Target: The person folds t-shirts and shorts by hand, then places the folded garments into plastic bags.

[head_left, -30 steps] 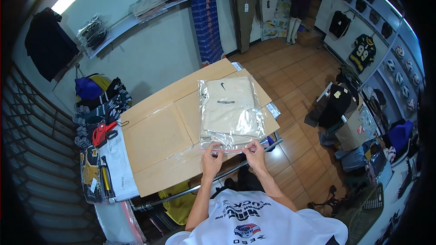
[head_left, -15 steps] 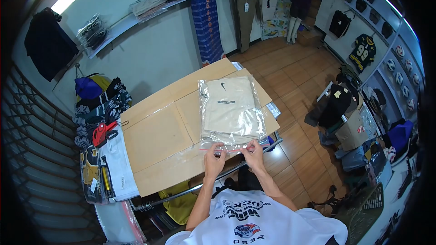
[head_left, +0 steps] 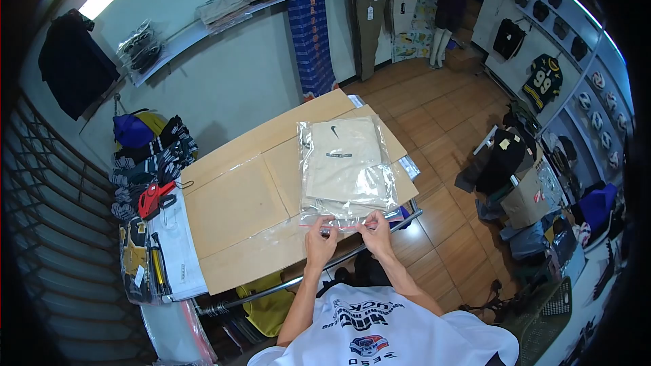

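Note:
A folded beige garment (head_left: 346,156) with a dark swoosh lies inside a clear plastic bag (head_left: 388,193). The bag rests on the right part of a cardboard-covered table (head_left: 230,193), its red-striped opening edge toward me. My left hand (head_left: 321,238) pinches that edge near its left side. With thumb and fingers closed, my right hand (head_left: 374,232) grips the same edge farther right. A short stretch of the red strip runs between both hands.
Left of the cardboard are a red tool (head_left: 154,198), a yellow-and-black cutter (head_left: 158,263) and bagged clothes. A metal rail (head_left: 271,289) runs along the table's near edge. Piled garments and a cardboard box (head_left: 522,200) stand at right, beyond the tiled floor (head_left: 441,183).
My right hand has shifted slightly left along the bag's edge, closer to my left hand. The left hand stays nearly in place, and the garment keeps its position on the cardboard.

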### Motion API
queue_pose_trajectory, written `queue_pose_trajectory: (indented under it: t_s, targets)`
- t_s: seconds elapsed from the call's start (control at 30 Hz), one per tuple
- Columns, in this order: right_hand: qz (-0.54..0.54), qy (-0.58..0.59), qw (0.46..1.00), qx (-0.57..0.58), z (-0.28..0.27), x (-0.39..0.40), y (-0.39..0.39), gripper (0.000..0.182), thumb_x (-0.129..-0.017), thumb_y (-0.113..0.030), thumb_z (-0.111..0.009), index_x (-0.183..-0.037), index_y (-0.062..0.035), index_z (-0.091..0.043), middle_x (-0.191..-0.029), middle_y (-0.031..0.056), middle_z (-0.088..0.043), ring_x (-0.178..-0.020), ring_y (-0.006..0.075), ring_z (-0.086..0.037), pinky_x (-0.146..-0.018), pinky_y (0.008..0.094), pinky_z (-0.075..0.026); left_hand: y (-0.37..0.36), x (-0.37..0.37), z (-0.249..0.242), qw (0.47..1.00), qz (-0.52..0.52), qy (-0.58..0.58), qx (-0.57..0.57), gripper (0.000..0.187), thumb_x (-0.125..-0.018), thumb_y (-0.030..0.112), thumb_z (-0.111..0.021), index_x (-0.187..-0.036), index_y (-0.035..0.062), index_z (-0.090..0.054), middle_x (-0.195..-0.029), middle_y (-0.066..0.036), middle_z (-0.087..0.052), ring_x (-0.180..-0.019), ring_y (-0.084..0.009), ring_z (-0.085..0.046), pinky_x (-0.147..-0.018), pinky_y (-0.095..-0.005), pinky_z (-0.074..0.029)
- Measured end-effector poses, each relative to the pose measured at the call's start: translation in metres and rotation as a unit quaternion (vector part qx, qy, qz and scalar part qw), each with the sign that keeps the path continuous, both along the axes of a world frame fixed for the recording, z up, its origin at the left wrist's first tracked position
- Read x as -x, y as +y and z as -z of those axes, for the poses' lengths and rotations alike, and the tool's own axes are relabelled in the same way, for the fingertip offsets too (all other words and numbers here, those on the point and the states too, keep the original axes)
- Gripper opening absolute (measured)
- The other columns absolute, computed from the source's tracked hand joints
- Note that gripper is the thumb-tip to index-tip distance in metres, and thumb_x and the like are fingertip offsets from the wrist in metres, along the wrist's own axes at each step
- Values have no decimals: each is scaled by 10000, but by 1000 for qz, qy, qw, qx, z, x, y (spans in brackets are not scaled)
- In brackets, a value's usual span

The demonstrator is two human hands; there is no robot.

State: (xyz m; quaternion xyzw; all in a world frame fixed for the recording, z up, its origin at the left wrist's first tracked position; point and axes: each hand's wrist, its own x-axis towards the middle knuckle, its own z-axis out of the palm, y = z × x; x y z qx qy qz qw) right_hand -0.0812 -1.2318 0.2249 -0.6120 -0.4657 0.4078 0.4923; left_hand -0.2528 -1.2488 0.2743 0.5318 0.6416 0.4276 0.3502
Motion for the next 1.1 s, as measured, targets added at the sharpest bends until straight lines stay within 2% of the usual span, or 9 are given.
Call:
queue_pose_trajectory:
  t_s: [0.2,0.33,0.47,0.53,0.63,0.8,0.9,1.0,1.1]
  targets:
    - [39,74,996,41,-32,-26,-3,505,-833,-130,-789,-1265,-20,-551,-932,123,-666,-708,152,-659,-608,300,-545,1,13,-2,986,-125,-47,-98,641,-880,107,-741,-1428,-17,-433,-1188,-205,-636,-973,-284,-660,-845,-343,-528]
    - [95,93,989,-60,-9,-68,17,633,-870,-121,-769,-1425,-36,-476,-856,98,-697,-688,132,-649,-565,266,-521,11,39,11,978,-174,-101,-51,757,-899,107,-739,-1501,-14,-298,-1161,-207,-620,-955,-246,-652,-839,-348,-537]
    - [22,71,993,95,-64,-88,43,616,-873,-80,-761,-1403,10,-459,-868,113,-706,-724,120,-653,-598,249,-518,33,56,8,989,-137,-40,-28,690,-907,180,-741,-1459,-25,-382,-1174,-241,-630,-1000,-275,-677,-867,-373,-550]
    - [13,88,995,45,-40,-91,66,623,-818,-156,-831,-1339,13,-534,-866,119,-730,-731,149,-686,-611,259,-544,48,58,4,991,-130,3,-24,686,-905,210,-745,-1445,-34,-400,-1173,-254,-633,-1009,-285,-679,-875,-377,-552]
    - [5,-115,993,-38,-8,-89,106,745,-683,-236,-910,-1270,69,-567,-1099,209,-688,-955,279,-700,-816,357,-568,77,67,21,993,-111,37,-11,704,-901,265,-754,-1423,-61,-414,-1168,-265,-643,-1014,-292,-685,-878,-373,-555]
    - [-30,10,998,45,2,-99,130,753,-672,-96,-901,-1304,85,-533,-1079,200,-693,-940,234,-688,-782,336,-570,110,52,-5,990,-74,-63,104,644,-892,307,-774,-1309,-106,-508,-1018,-188,-687,-877,-221,-687,-754,-328,-561]
    - [-92,57,992,62,-2,-137,133,762,-687,-64,-883,-1333,81,-507,-1088,195,-692,-939,229,-688,-775,338,-571,117,20,-18,983,-9,-66,172,445,-875,309,-798,-1072,-66,-663,-782,-52,-627,-639,-104,-538,-538,-286,-433]
    - [-145,111,973,143,-40,-194,118,752,-699,-22,-859,-1348,71,-491,-1098,185,-692,-973,225,-683,-815,338,-562,124,-29,-23,984,-3,-51,173,448,-869,291,-799,-1092,-70,-654,-797,-46,-635,-643,-103,-546,-538,-280,-433]
    - [-196,139,959,148,-45,-256,114,860,-698,7,-841,-1443,41,-412,-1218,190,-646,-1123,238,-625,-931,338,-513,133,-91,-23,982,32,-64,177,447,-841,185,-779,-1160,-89,-629,-934,-104,-676,-801,-170,-621,-727,-312,-505]
